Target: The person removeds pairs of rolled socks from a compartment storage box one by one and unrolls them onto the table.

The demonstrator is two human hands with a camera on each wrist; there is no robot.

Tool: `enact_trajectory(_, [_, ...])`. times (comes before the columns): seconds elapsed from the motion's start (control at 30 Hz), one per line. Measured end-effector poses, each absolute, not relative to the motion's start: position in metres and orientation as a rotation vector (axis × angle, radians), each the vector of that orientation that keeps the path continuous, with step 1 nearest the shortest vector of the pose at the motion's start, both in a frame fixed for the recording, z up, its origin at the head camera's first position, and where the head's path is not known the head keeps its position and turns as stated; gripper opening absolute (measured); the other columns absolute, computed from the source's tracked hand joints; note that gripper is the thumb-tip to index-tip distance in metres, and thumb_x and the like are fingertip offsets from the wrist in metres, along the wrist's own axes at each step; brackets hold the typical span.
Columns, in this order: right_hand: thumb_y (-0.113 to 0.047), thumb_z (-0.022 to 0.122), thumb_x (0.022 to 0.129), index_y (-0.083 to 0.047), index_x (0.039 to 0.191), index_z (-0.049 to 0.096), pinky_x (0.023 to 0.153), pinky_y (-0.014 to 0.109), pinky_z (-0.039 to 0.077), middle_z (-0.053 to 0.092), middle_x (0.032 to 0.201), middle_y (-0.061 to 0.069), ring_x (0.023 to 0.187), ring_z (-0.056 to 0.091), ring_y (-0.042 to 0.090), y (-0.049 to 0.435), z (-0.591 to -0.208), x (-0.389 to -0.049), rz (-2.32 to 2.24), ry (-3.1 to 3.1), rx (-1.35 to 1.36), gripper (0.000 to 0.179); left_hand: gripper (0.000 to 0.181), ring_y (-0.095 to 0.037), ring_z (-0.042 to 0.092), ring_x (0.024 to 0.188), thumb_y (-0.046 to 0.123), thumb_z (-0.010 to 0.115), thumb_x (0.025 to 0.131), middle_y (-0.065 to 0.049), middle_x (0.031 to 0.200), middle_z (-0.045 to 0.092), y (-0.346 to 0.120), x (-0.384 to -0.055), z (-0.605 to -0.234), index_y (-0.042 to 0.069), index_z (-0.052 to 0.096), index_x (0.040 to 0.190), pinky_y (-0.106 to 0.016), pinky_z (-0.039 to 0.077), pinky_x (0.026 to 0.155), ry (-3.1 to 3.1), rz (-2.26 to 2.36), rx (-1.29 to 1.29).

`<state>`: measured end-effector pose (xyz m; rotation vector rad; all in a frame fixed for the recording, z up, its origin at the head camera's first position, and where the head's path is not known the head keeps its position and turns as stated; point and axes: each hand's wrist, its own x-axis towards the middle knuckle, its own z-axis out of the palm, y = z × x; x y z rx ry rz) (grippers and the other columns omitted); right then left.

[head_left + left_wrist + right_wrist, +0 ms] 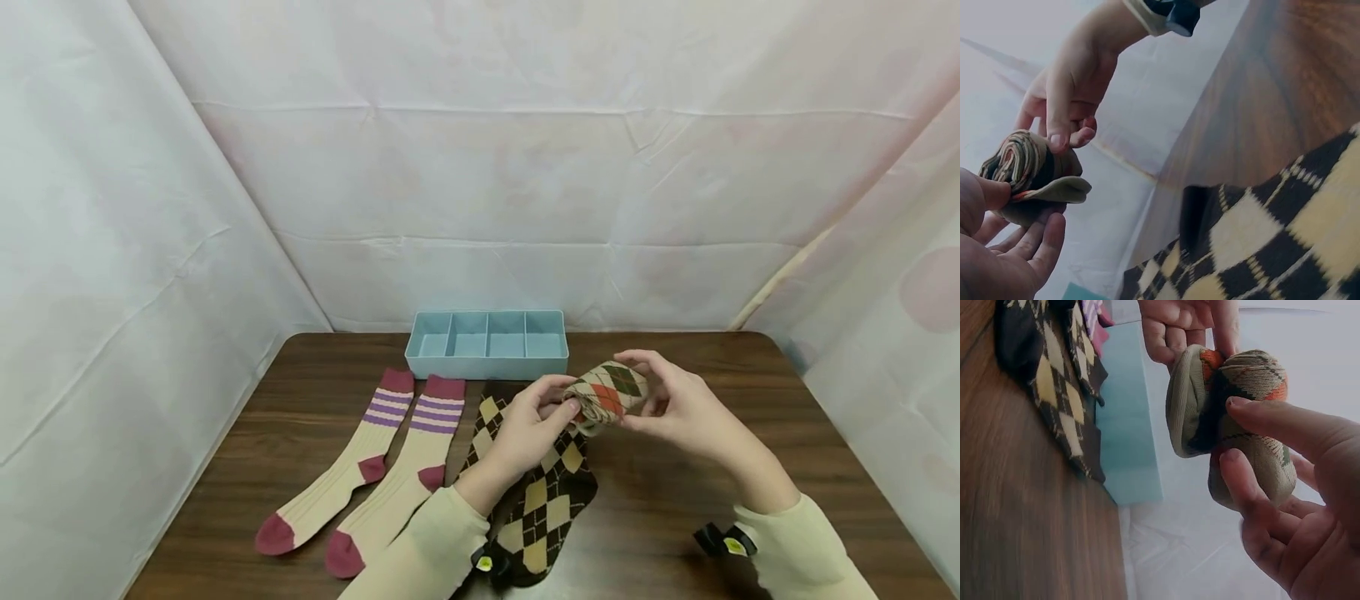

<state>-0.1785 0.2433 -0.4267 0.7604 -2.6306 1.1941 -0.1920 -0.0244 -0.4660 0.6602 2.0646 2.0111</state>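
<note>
A rolled-up bundle of beige argyle socks [609, 392], with orange and green diamonds, is held above the table between both hands. My left hand [534, 427] pinches its left side, thumb near the coiled end. On the other side my right hand [686, 408] grips the roll with thumb and fingers. In the left wrist view the spiral layers of the roll [1019, 159] show, and a loose cuff flap juts out from it. The right wrist view shows that open cuff [1185, 406] beside the roll. Dark brown argyle socks [551, 508] lie beneath, partly hidden by my left arm.
Two cream socks with maroon toes and purple stripes, one left [337, 483] and one right [401, 475], lie flat at the left. A light blue box [487, 367] with several compartments stands at the back of the brown wooden table [675, 533]. White cloth [480, 183] hangs behind.
</note>
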Motion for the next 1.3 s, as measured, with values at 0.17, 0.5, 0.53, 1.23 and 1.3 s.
enact_trajectory(0.17, [-0.002, 0.097, 0.081, -0.018, 0.144, 0.056, 0.055, 0.027, 0.051, 0.072, 0.112, 0.000, 0.062, 0.055, 0.002, 0.256, -0.434, -0.168, 1.052, -2.676, 0.796, 0.076, 0.031, -0.019, 0.077, 0.101, 0.008, 0.062, 0.112, -0.014, 0.125, 0.074, -0.011, -0.187, -0.475, 0.005, 0.065, 0.143, -0.051, 0.063, 0.091, 1.973, 1.988, 0.626])
enact_trajectory(0.5, [-0.029, 0.103, 0.077, -0.016, 0.134, 0.060, 0.062, 0.027, 0.040, 0.055, 0.089, -0.013, 0.067, 0.042, -0.002, 0.274, -0.439, -0.157, 0.810, -2.810, 0.813, 0.072, 0.023, -0.031, 0.075, 0.073, 0.018, 0.067, 0.111, 0.002, 0.091, 0.078, 0.011, -0.181, -0.479, 0.009, 0.070, 0.132, -0.027, 0.053, 0.054, 2.161, 1.733, 0.530])
enact_trajectory(0.53, [-0.032, 0.102, 0.077, -0.017, 0.132, 0.061, 0.061, 0.027, 0.040, 0.054, 0.088, -0.013, 0.066, 0.042, -0.002, 0.275, -0.439, -0.156, 0.817, -2.817, 0.807, 0.071, 0.022, -0.032, 0.074, 0.072, 0.019, 0.067, 0.111, 0.003, 0.088, 0.077, 0.012, -0.181, -0.479, 0.009, 0.070, 0.130, -0.027, 0.052, 0.052, 2.165, 1.724, 0.517])
enact_trajectory(1.23, [-0.025, 0.090, 0.094, -0.026, 0.126, 0.069, 0.067, 0.029, 0.049, 0.075, 0.111, -0.012, 0.093, 0.067, 0.005, 0.302, -0.462, -0.157, 1.188, -2.827, 0.817, 0.039, 0.022, 0.000, 0.066, 0.081, 0.010, 0.072, 0.104, 0.008, 0.096, 0.070, 0.020, -0.170, -0.486, 0.009, 0.067, 0.125, -0.022, 0.054, 0.069, 2.234, 1.662, 0.546])
enact_trajectory(1.3, [-0.023, 0.086, 0.097, -0.025, 0.130, 0.067, 0.067, 0.029, 0.051, 0.075, 0.112, -0.011, 0.091, 0.069, 0.006, 0.304, -0.464, -0.159, 1.224, -2.829, 0.799, 0.038, 0.025, -0.002, 0.064, 0.080, 0.014, 0.074, 0.103, 0.008, 0.095, 0.070, 0.022, -0.166, -0.485, 0.013, 0.066, 0.127, -0.024, 0.054, 0.069, 2.286, 1.618, 0.496])
